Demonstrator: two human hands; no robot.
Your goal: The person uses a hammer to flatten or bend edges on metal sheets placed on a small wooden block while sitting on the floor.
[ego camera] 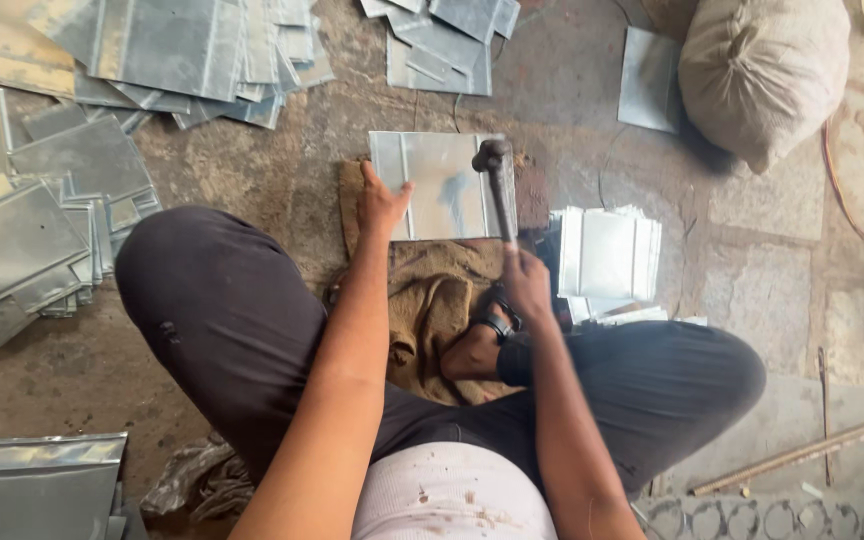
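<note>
I sit cross-legged on the floor. A shiny metal sheet [439, 180] lies flat before me on a brown sackcloth [432, 290]. My left hand [380, 203] rests on the sheet's near left corner, fingers spread over its edge. My right hand [526, 283] grips the handle of a hammer [497, 180], whose dark head sits over the sheet's far right corner.
Piles of cut grey metal sheets lie at the far left [42, 230], top left [172, 50], top middle [447, 35] and bottom left [37, 485]. A stack of white folded sheets [607, 255] sits to my right. A stuffed beige sack [762, 70] lies at the top right.
</note>
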